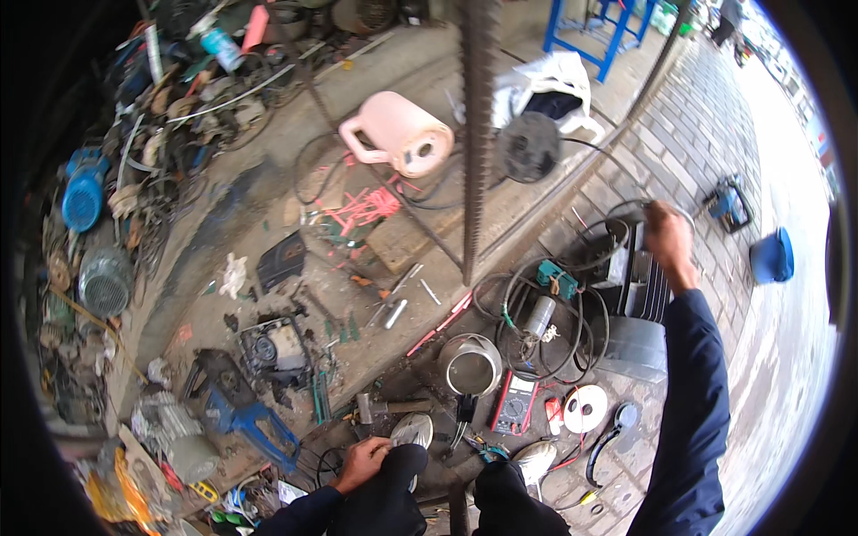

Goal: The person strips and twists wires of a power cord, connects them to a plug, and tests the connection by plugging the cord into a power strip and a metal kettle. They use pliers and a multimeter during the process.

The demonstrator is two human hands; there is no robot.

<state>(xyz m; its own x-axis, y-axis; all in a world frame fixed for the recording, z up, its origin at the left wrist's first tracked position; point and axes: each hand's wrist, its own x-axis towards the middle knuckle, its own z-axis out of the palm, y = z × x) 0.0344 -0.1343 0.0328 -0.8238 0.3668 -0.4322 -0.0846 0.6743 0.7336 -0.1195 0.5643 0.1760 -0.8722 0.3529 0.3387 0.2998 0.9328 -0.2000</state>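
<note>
By two shoes [536, 458], one multimeter [515, 404]; right hand [668, 239] near casing [654, 293]; left hand [361, 464] at knee [407, 461]; can't tell grips

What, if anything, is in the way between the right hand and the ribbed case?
Nothing visible: the right hand is at the far end of the ribbed case, though whether they touch is unclear. Cable loops lie mostly to its left; one passes close to the hand.
</note>
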